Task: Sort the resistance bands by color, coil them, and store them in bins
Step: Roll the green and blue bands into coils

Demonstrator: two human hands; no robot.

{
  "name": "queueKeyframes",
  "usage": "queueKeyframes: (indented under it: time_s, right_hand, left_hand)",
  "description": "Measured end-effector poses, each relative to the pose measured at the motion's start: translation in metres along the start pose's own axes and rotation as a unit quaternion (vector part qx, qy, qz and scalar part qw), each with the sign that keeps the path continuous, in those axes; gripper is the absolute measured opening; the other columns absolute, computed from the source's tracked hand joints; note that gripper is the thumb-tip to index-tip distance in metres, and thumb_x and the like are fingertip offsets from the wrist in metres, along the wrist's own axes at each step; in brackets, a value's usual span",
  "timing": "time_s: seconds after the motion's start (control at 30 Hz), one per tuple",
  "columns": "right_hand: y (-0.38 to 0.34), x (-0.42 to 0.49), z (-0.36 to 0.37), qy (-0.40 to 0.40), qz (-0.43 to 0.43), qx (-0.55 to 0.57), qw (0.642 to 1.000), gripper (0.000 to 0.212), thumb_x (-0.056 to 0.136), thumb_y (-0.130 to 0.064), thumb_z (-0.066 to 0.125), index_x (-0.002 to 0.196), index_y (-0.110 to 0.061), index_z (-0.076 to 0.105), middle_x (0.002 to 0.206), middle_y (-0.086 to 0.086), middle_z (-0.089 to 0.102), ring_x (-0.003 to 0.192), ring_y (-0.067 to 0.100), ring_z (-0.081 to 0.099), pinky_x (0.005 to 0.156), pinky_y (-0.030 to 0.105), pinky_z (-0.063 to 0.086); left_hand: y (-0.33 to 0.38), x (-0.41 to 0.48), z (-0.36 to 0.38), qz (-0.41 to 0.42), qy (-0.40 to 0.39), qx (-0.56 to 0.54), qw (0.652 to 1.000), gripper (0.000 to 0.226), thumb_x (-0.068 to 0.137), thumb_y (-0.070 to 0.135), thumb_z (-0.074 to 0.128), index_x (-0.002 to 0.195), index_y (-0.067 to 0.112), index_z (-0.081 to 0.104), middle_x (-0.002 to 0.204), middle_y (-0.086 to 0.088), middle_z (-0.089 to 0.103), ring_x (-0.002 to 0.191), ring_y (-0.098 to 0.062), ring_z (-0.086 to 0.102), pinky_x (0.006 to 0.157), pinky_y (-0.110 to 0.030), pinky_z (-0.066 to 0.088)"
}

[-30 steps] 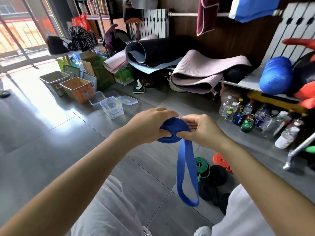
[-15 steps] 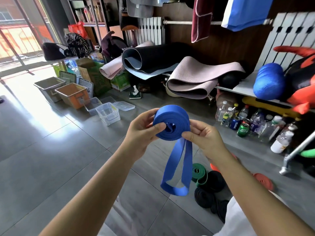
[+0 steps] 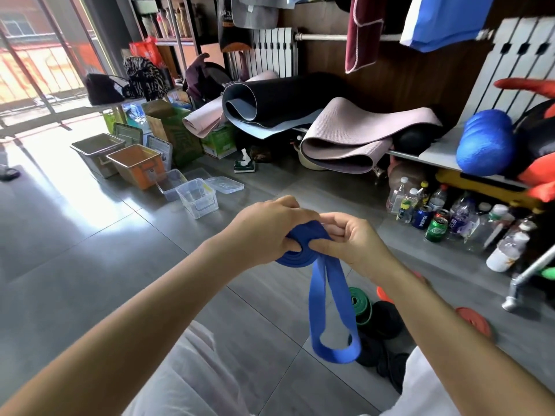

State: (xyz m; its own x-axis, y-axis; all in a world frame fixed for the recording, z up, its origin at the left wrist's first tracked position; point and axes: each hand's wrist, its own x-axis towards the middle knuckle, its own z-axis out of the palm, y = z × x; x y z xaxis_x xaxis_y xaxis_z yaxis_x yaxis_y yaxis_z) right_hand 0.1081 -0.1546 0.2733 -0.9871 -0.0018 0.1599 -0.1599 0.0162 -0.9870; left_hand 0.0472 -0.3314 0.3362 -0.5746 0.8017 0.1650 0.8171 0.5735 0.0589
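— Where was the blue band [image 3: 316,295]?
— Held up over the floor [image 3: 120,265], between both hands. Its wound part lay in their grip, and a loop of 2 strands hung down from it, not touching the floor.
— And the fingers?
— The left hand [image 3: 264,232] had its fingers curled over the top of the coil. The right hand [image 3: 351,244] pinched the coil where the loop left it, thumb on the near side, fingers [image 3: 333,224] curled behind.
— Other bands?
— On the floor under the right forearm: a coiled green band [image 3: 360,304] touching a heap of black bands [image 3: 386,321], with orange bands [image 3: 473,321] just to their right.
— The bins?
— Well apart, to the left: a grey bin [image 3: 97,151], an orange bin [image 3: 136,165] beside it, then 2 clear bins [image 3: 198,199]. I could not tell what the grey and orange ones held.
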Motion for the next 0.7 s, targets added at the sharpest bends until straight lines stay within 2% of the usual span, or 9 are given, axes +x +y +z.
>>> queueKeyframes:
  time_s: [0.07, 0.17, 0.23, 0.37, 0.47, 0.5, 0.53, 0.63, 0.7]
  right_hand:
    - [-0.002, -0.003, -0.004, 0.008, -0.002, 0.022, 1.0, 0.054, 0.054, -0.036, 0.086, 0.103, -0.029, 0.065, 0.098, -0.002, 0.074, 0.092, 0.015, 0.07, 0.073, 0.019, 0.053]
    - [-0.004, -0.008, -0.012, 0.008, -0.017, 0.01, 1.0, 0.041, 0.055, -0.037, 0.085, 0.094, -0.037, 0.072, 0.098, -0.005, 0.074, 0.092, 0.013, 0.07, 0.073, 0.018, 0.053]
    - [-0.004, -0.01, -0.014, 0.017, -0.024, 0.001, 1.0, 0.036, 0.056, -0.035, 0.082, 0.091, -0.04, 0.073, 0.097, -0.008, 0.074, 0.092, 0.011, 0.07, 0.073, 0.017, 0.053]
    - [-0.005, -0.007, -0.015, 0.034, -0.047, 0.018, 0.998, 0.039, 0.056, -0.027, 0.081, 0.093, -0.036, 0.071, 0.098, -0.007, 0.074, 0.093, 0.011, 0.069, 0.076, 0.019, 0.054]
    - [-0.007, -0.006, -0.015, 0.044, -0.064, 0.036, 0.996, 0.037, 0.06, -0.023, 0.08, 0.095, -0.032, 0.072, 0.1, -0.004, 0.074, 0.095, 0.014, 0.069, 0.076, 0.02, 0.054]
    - [-0.008, -0.006, -0.016, 0.039, -0.066, 0.032, 0.997, 0.035, 0.061, -0.023, 0.08, 0.094, -0.033, 0.073, 0.099, -0.003, 0.074, 0.094, 0.014, 0.07, 0.076, 0.02, 0.054]
    - [-0.009, -0.006, -0.017, 0.034, -0.063, 0.024, 0.997, 0.034, 0.062, -0.021, 0.08, 0.093, -0.033, 0.073, 0.098, -0.003, 0.074, 0.092, 0.014, 0.07, 0.075, 0.019, 0.054]
    - [-0.006, -0.005, -0.02, 0.014, -0.036, -0.013, 0.999, 0.034, 0.069, -0.008, 0.08, 0.09, -0.034, 0.073, 0.095, -0.004, 0.074, 0.09, 0.015, 0.071, 0.074, 0.021, 0.055]
    - [-0.002, -0.003, -0.018, -0.003, -0.021, -0.042, 0.999, 0.037, 0.071, -0.001, 0.078, 0.09, -0.032, 0.072, 0.094, -0.005, 0.074, 0.09, 0.013, 0.071, 0.074, 0.021, 0.054]
  left_hand:
    - [-0.004, -0.006, 0.004, -0.034, 0.054, -0.13, 0.989, 0.056, 0.08, 0.021, 0.068, 0.129, 0.039, 0.05, 0.113, 0.01, 0.051, 0.098, -0.016, 0.054, 0.079, -0.028, 0.043]
    - [-0.007, -0.012, 0.014, -0.078, 0.151, -0.265, 0.949, 0.054, 0.075, 0.013, 0.072, 0.121, 0.037, 0.057, 0.11, 0.012, 0.054, 0.097, -0.006, 0.05, 0.08, -0.013, 0.039]
    - [-0.002, -0.011, 0.017, -0.102, 0.198, -0.343, 0.913, 0.054, 0.073, 0.008, 0.075, 0.112, 0.042, 0.057, 0.111, 0.009, 0.057, 0.097, -0.006, 0.052, 0.082, -0.015, 0.043]
    - [0.013, -0.009, 0.025, -0.13, 0.249, -0.54, 0.794, 0.055, 0.073, -0.003, 0.074, 0.103, 0.041, 0.06, 0.099, 0.017, 0.063, 0.087, -0.012, 0.065, 0.072, -0.033, 0.058]
    - [0.023, -0.009, 0.035, -0.173, 0.227, -0.645, 0.709, 0.05, 0.078, -0.005, 0.069, 0.106, 0.034, 0.057, 0.105, 0.002, 0.061, 0.085, -0.013, 0.066, 0.068, -0.037, 0.059]
    - [0.023, -0.01, 0.036, -0.182, 0.211, -0.637, 0.719, 0.049, 0.079, -0.004, 0.069, 0.108, 0.032, 0.053, 0.108, -0.002, 0.058, 0.088, -0.014, 0.065, 0.07, -0.038, 0.059]
    - [0.02, -0.01, 0.036, -0.183, 0.195, -0.589, 0.763, 0.048, 0.08, -0.001, 0.07, 0.11, 0.031, 0.05, 0.113, -0.002, 0.054, 0.093, -0.016, 0.063, 0.075, -0.04, 0.058]
    - [0.004, -0.013, 0.028, -0.094, 0.155, -0.285, 0.941, 0.07, 0.077, 0.016, 0.075, 0.135, 0.03, 0.038, 0.134, 0.003, 0.039, 0.119, -0.018, 0.045, 0.093, -0.032, 0.045]
    - [0.001, -0.011, 0.02, 0.01, 0.11, -0.125, 0.986, 0.08, 0.078, 0.02, 0.073, 0.143, 0.037, 0.03, 0.141, 0.004, 0.035, 0.126, -0.019, 0.039, 0.094, -0.03, 0.04]
